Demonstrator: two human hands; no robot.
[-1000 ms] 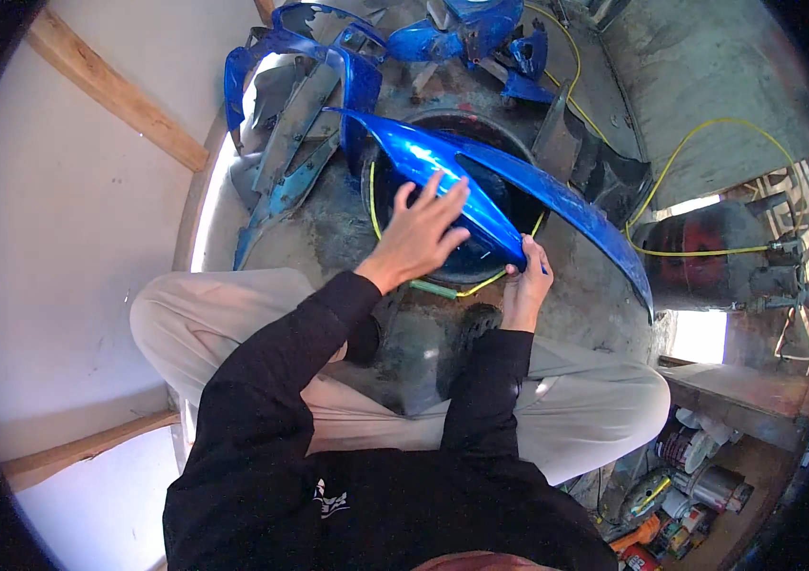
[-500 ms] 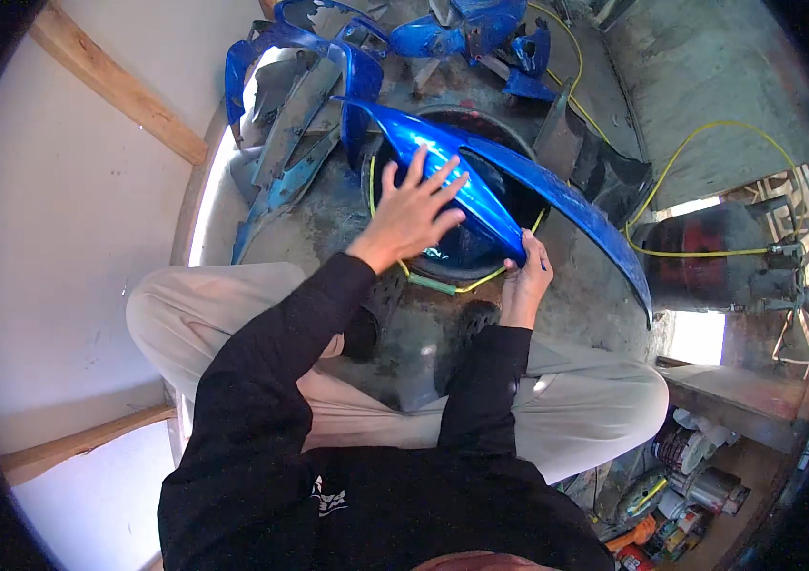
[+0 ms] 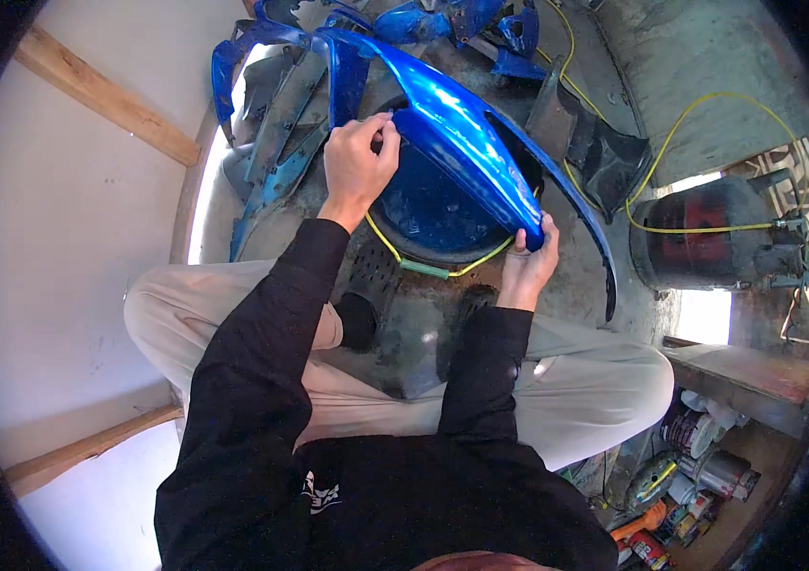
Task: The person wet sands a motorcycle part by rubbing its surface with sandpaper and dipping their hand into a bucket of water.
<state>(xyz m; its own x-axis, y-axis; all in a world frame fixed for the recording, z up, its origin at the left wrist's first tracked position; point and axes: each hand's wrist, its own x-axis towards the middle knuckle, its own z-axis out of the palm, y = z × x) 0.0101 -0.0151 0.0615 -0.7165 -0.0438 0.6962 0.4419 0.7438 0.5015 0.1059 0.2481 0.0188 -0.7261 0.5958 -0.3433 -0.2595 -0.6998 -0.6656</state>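
Observation:
A glossy blue motorcycle fairing panel is held tilted over a dark round basin with liquid inside. My left hand is closed in a pinch on the panel's left edge. My right hand grips the pointed lower end, with thumb and fingers on either side. From the panel, a long narrow arm curves away to the right. The basin's yellow wire handle, with its green grip, rests toward me. The panel hides much of the basin's far side.
Several blue fairing pieces lie beyond the basin, with grey-blue strips at left and black parts at right. A yellow hose runs to a dark tank. A shelf with tools and cans stands lower right.
My left hand has gone from lying spread on the panel's surface to pinching its left edge. The panel has turned, showing more of its broad glossy side; my right hand still grips its end.

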